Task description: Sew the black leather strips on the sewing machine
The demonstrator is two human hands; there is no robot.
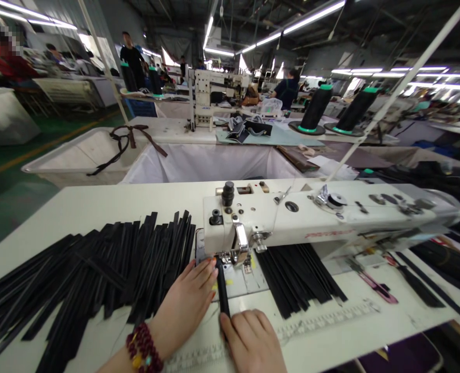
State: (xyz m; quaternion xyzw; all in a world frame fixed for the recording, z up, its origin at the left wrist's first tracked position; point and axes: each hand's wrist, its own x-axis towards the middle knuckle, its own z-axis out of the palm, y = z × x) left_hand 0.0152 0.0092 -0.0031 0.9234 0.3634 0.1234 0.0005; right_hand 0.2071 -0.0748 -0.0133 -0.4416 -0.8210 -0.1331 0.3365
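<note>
A narrow folded black fabric strip (223, 290) runs from under the presser foot of the white sewing machine (276, 212) toward me. My left hand (189, 295), a dark red beaded bracelet at its wrist, lies with fingers stretched out along the strip's left side, fingertips close to the needle area. Nearer to me, my right hand (251, 339) pinches the strip between thumb and curled fingers; its near end is hidden there. Left of the machine spreads a loose pile of black strips (109, 264). More black strips (296, 277) lie beneath the machine arm.
Pink-handled snips (373, 285) and a printed ruler scale (331, 318) are on the white table (82, 202). Beyond its far edge stand a white-lined bin (210, 160), another sewing machine (204, 98) and black thread cones (315, 109). Other people are farther back.
</note>
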